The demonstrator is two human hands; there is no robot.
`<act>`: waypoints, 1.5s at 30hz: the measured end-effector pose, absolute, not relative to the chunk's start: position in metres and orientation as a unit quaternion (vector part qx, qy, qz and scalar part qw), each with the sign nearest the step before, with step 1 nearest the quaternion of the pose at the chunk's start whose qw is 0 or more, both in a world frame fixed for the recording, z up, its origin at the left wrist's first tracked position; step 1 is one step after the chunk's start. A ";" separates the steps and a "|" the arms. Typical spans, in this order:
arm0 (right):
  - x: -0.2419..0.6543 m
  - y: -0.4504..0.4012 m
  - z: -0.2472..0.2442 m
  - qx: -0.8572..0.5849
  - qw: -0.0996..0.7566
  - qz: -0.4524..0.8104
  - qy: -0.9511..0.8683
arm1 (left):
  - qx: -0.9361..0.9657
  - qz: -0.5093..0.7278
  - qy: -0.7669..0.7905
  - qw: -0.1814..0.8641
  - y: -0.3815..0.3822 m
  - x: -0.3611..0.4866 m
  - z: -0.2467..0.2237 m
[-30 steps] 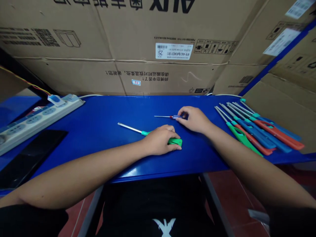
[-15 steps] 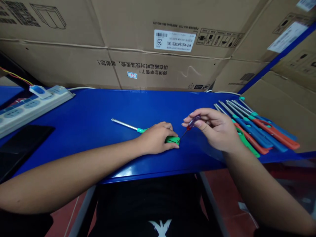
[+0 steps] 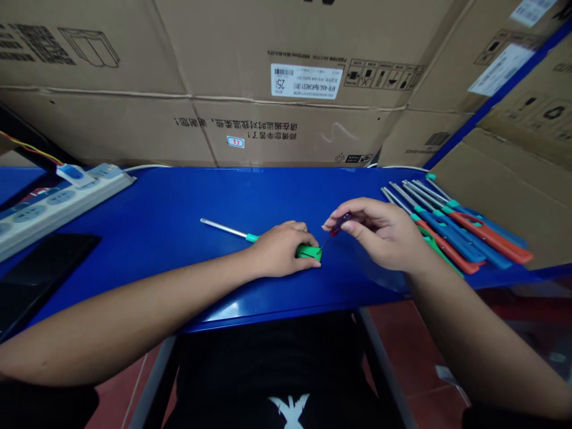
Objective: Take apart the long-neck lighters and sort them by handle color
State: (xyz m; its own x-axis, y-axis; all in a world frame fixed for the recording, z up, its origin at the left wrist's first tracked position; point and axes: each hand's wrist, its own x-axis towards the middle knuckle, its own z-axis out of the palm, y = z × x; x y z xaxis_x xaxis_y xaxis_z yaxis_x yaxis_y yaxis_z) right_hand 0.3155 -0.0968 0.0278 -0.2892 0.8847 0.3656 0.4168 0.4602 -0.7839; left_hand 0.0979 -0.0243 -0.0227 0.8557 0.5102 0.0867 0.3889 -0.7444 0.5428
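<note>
My left hand (image 3: 280,249) is closed around a green long-necked lighter (image 3: 309,255) lying on the blue table. The lighter's metal tube points to the far left; its middle is hidden under my palm, and a dark slot shows on its handle end. Between the thumb and fingers of my right hand (image 3: 379,232) is a small screwdriver (image 3: 342,223) with a dark purple-red handle. Its thin shaft slants down to the left, and the tip meets the end of the green handle.
Several red, blue and green lighters (image 3: 465,229) lie in a pile at the right. On the left are a white power strip (image 3: 67,202) and a black flat object (image 3: 44,274). A large cardboard box (image 3: 241,77) stands along the back of the blue table (image 3: 179,190).
The view has shifted slightly. My right hand and the screwdriver have moved a little toward the lighter's end, with the handle tilted lower. My left hand keeps its hold.
</note>
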 end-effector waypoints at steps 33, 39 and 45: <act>0.295 -0.087 0.120 -0.461 -0.079 -0.035 -0.883 | 0.847 0.221 0.092 0.475 -0.004 0.126 -0.032; 0.296 -0.086 0.122 -0.446 -0.184 -0.114 -0.869 | 0.858 0.219 0.062 0.461 -0.001 0.125 -0.031; 0.288 -0.088 0.122 -0.435 -0.197 -0.149 -0.866 | 0.867 0.193 0.056 0.457 -0.001 0.125 -0.029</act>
